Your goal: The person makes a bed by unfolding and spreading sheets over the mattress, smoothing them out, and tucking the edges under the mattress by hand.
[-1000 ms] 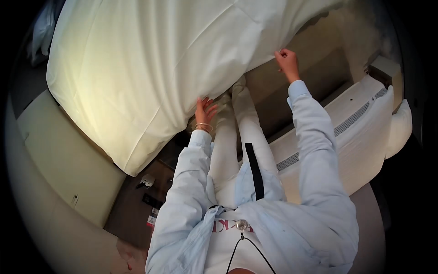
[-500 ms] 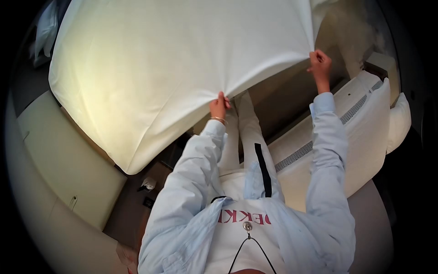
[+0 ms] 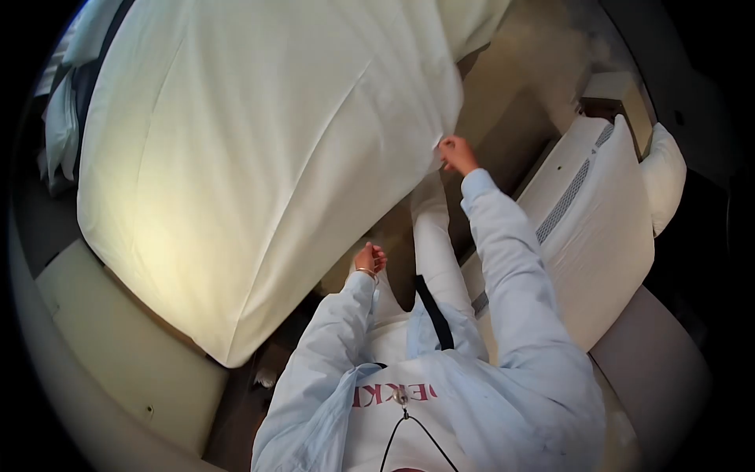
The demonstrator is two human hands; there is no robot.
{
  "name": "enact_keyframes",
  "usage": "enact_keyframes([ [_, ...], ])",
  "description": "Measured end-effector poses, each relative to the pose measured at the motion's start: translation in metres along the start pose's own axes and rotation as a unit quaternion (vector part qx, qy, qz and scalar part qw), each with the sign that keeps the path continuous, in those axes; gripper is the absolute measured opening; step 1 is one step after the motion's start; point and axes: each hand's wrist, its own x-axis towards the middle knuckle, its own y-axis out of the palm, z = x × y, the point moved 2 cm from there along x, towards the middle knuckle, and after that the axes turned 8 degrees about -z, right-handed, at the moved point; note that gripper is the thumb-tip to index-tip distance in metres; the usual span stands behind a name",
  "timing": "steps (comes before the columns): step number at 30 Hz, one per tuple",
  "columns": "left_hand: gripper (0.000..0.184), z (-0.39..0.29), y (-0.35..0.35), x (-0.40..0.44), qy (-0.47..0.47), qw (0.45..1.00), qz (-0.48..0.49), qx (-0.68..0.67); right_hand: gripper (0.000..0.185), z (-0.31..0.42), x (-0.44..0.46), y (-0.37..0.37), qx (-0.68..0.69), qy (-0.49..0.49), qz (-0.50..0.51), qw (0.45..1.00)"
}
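A large white sheet point(image 3: 236, 157) covers the bed on the left and reaches across toward my legs, with long creases running over it. My right hand point(image 3: 458, 156) pinches the sheet's near edge between thumb and fingers. Low in front of my left leg, my left hand point(image 3: 370, 259) is apart from the sheet, its fingers curled in with nothing visible in them. A thin bracelet point(image 3: 366, 272) circles the left wrist.
To my right is a white mattress point(image 3: 602, 236) with a grey mesh strip, and a white pillow point(image 3: 664, 181) beyond it. A pale padded panel point(image 3: 126, 346) stands at lower left. A box-like cabinet point(image 3: 617, 102) is at the far right. Brown floor point(image 3: 511, 102) shows between the beds.
My left hand has let go of the sheet and dropped toward my body. My right hand has moved left and nearer, still gripping the edge, and the sheet has slackened into creases.
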Motion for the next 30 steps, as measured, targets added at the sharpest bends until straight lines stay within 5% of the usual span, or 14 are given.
enact_keyframes([
  [2,0.032,-0.036,0.045,0.003,-0.027,0.999,0.017,-0.003,0.021,-0.017,0.03,-0.014,0.02,0.012,0.042,0.999],
  [5,0.031,-0.107,0.126,0.0,0.01,0.979,0.187,-0.082,0.036,-0.037,0.091,-0.058,0.016,0.033,0.025,0.999],
  [9,0.043,-0.196,0.264,-0.04,0.073,0.976,0.206,0.003,0.041,-0.041,0.228,-0.135,0.066,0.032,-0.012,0.997],
  [11,0.048,-0.221,0.321,-0.041,0.037,0.977,0.211,-0.016,0.042,-0.048,0.321,-0.156,0.058,-0.094,-0.13,0.985],
  [12,0.054,-0.231,0.341,-0.042,-0.007,0.976,0.214,-0.03,0.043,-0.019,0.341,-0.174,0.167,-0.016,-0.073,0.983],
  [13,0.054,-0.241,0.357,-0.043,-0.016,0.979,0.2,-0.021,0.045,0.03,0.343,-0.2,0.272,0.065,-0.018,0.96],
  [16,0.065,-0.264,0.424,-0.02,-0.101,0.984,0.127,-0.075,0.045,0.109,0.392,-0.237,0.182,0.037,0.057,0.981],
  [19,0.059,-0.269,0.442,0.011,0.021,0.987,0.024,-0.16,0.042,0.132,0.43,-0.234,0.127,0.003,0.079,0.989],
  [23,0.038,-0.273,0.454,0.002,0.043,0.97,-0.137,-0.194,0.036,0.139,0.438,-0.232,0.143,-0.069,0.049,0.986],
  [28,0.034,-0.268,0.467,-0.003,0.061,0.956,-0.177,-0.227,0.037,0.135,0.433,-0.253,0.101,-0.112,0.055,0.987],
  [30,0.033,-0.246,0.462,0.004,0.09,0.974,-0.081,-0.193,0.033,0.132,0.426,-0.269,0.106,-0.121,0.062,0.985],
])
